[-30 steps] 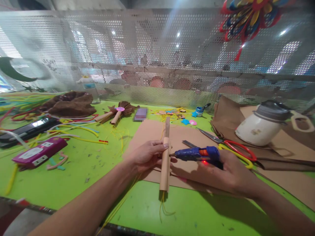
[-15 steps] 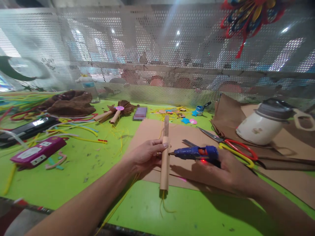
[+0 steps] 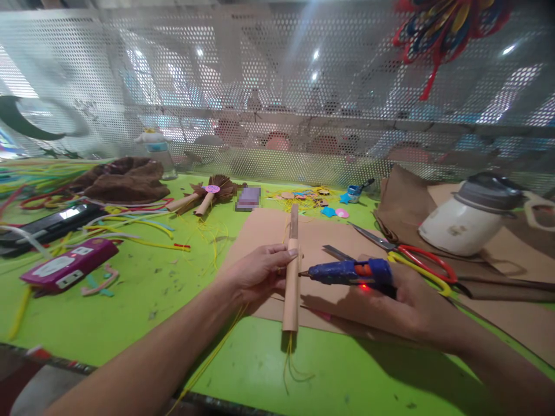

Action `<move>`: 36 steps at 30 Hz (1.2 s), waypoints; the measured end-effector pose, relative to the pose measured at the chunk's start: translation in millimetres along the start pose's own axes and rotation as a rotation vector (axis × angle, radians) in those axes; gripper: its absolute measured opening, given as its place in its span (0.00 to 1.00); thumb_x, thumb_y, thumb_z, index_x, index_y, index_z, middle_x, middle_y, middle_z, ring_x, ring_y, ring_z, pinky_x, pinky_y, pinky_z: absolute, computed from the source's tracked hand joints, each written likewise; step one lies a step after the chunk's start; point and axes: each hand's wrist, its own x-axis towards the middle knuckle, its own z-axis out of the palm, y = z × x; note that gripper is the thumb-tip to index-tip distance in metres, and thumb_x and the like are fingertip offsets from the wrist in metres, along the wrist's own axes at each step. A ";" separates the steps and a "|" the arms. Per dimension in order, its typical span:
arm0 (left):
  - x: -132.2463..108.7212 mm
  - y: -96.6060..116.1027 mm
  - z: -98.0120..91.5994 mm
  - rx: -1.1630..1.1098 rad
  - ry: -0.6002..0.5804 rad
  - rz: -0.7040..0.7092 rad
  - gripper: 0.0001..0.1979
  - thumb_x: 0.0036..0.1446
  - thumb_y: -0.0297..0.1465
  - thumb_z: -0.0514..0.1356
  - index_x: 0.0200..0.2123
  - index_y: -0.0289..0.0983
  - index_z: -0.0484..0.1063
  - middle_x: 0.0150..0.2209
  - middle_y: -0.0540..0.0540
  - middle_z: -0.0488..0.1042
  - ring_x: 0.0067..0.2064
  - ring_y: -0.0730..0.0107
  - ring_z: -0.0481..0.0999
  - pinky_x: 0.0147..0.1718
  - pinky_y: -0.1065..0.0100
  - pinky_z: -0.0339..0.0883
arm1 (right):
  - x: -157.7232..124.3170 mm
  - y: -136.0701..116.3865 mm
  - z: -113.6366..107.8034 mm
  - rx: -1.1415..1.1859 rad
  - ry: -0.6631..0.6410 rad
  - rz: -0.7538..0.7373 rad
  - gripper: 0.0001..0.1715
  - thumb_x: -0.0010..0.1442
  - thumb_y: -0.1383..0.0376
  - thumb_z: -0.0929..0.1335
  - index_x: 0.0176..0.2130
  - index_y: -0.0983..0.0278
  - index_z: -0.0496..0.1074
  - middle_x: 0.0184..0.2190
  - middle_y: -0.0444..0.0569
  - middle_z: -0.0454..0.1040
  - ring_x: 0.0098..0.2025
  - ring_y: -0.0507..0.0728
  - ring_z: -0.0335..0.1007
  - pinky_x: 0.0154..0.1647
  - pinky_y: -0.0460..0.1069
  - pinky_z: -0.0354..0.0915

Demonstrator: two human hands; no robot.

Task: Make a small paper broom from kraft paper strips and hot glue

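My left hand (image 3: 260,274) is closed round a rolled brown paper tube (image 3: 291,289), held upright over a sheet of brown card (image 3: 269,237). Yellow strings (image 3: 290,364) hang from the tube's lower end. My right hand (image 3: 403,303) grips a blue hot glue gun (image 3: 351,271) with a red light lit underneath. The gun's nozzle touches the tube's right side at mid-height.
The bench top is green (image 3: 130,300). Red-and-yellow scissors (image 3: 411,260) lie right of the gun, with a white jug (image 3: 466,219) on brown paper beyond. At left are a pink box (image 3: 65,266), coloured strips, brown fabric (image 3: 124,182) and finished paper brooms (image 3: 208,196). A perforated metal screen (image 3: 277,98) closes the back.
Almost nothing has changed: both hands keep their grips and the glue gun's nozzle stays at the tube. The view has shifted slightly.
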 end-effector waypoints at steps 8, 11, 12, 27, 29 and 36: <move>0.2 0.5 -0.1 -0.015 0.017 -0.012 0.09 0.51 0.29 0.64 0.35 0.31 0.71 0.31 0.44 0.73 0.29 0.71 0.74 0.32 0.66 0.71 | -2.1 -5.4 -5.9 -0.173 -0.027 -0.038 0.19 0.55 0.55 0.70 0.47 0.56 0.75 0.35 0.47 0.80 0.43 0.63 0.76 0.47 0.59 0.72; -0.2 0.7 0.3 -0.015 0.017 -0.012 0.10 0.50 0.29 0.65 0.35 0.31 0.71 0.31 0.44 0.74 0.30 0.71 0.74 0.31 0.67 0.70 | -0.7 -3.4 -6.7 -0.192 -0.010 -0.048 0.20 0.56 0.55 0.69 0.47 0.58 0.75 0.36 0.48 0.80 0.42 0.63 0.76 0.46 0.59 0.73; -0.4 0.8 0.5 -0.014 0.017 -0.011 0.09 0.50 0.28 0.64 0.36 0.31 0.71 0.31 0.44 0.74 0.30 0.71 0.73 0.30 0.68 0.70 | 0.4 -1.8 -6.7 -0.187 0.005 -0.049 0.20 0.56 0.55 0.69 0.48 0.58 0.74 0.37 0.48 0.79 0.43 0.64 0.76 0.45 0.59 0.73; 0.0 2.8 0.7 -0.057 0.020 -0.014 0.09 0.48 0.27 0.66 0.34 0.30 0.73 0.30 0.44 0.74 0.30 0.73 0.73 0.32 0.69 0.70 | -4.0 -5.4 -10.8 -0.210 0.070 -0.131 0.20 0.55 0.59 0.70 0.48 0.59 0.75 0.34 0.49 0.79 0.39 0.64 0.76 0.41 0.57 0.73; -0.1 3.0 1.2 -0.068 0.030 -0.014 0.09 0.48 0.26 0.66 0.34 0.30 0.73 0.30 0.43 0.74 0.30 0.72 0.73 0.33 0.68 0.70 | -4.9 -5.8 -11.4 -0.226 0.070 -0.145 0.18 0.55 0.60 0.70 0.46 0.59 0.76 0.32 0.48 0.79 0.37 0.64 0.76 0.40 0.57 0.73; 0.4 2.1 1.4 -0.084 0.067 -0.028 0.07 0.49 0.25 0.64 0.33 0.29 0.73 0.29 0.43 0.74 0.29 0.72 0.73 0.33 0.68 0.71 | -2.6 1.1 -12.0 -0.268 0.025 -0.171 0.19 0.55 0.60 0.70 0.48 0.57 0.75 0.33 0.47 0.79 0.40 0.64 0.76 0.48 0.59 0.70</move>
